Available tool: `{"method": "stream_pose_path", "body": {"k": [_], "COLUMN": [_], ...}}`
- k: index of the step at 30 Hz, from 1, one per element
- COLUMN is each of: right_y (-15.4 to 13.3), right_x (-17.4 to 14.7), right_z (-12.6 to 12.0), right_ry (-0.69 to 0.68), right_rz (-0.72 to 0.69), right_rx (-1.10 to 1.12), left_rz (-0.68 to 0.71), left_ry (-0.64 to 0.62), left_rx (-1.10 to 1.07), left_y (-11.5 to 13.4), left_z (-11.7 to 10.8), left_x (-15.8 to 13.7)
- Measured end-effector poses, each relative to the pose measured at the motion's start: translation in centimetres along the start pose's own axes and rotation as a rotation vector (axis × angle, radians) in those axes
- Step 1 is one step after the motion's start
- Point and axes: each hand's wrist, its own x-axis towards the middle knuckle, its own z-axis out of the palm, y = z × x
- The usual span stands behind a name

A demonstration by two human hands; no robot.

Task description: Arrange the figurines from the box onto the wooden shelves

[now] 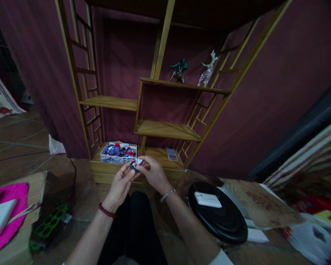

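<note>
Both hands meet in front of the low shelf. A small dark round disc (133, 167) with a white mark or part on it is pinched in my left hand (120, 186). My right hand (155, 176) closes its thumb and fingers on a small whitish piece (139, 161) right against the disc. Whether the two pieces are joined I cannot tell. Just behind my hands, a patterned open box (114, 159) on the bottom shelf holds several small blue, red and white pieces, some of them round.
The wooden shelf unit (168, 129) stands ahead, bearing a green figurine (179, 70) and a clear deer figurine (207, 70). A stack of cards (171, 154) lies right of the box. At right, a white phone (207, 200) rests on a black round stool (223, 224).
</note>
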Motion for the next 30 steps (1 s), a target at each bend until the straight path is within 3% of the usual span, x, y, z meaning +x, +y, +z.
{"method": "stream_pose_path", "body": {"k": [22, 30], "right_y": [-1.3, -1.2], "right_x": [-0.1, -0.1], "right_z": [-1.9, -1.9], "right_ry": [-0.084, -0.105], "right_rz": [-0.159, -0.144], "right_rx": [-0.068, -0.086], "left_rz": [-0.033, -0.031], "left_ry": [-0.011, -0.033], "left_rx": [-0.015, -0.042], "left_y": [1.1, 0.4], "left_z": [1.3, 1.0], "left_x": [-1.1, -0.8]}}
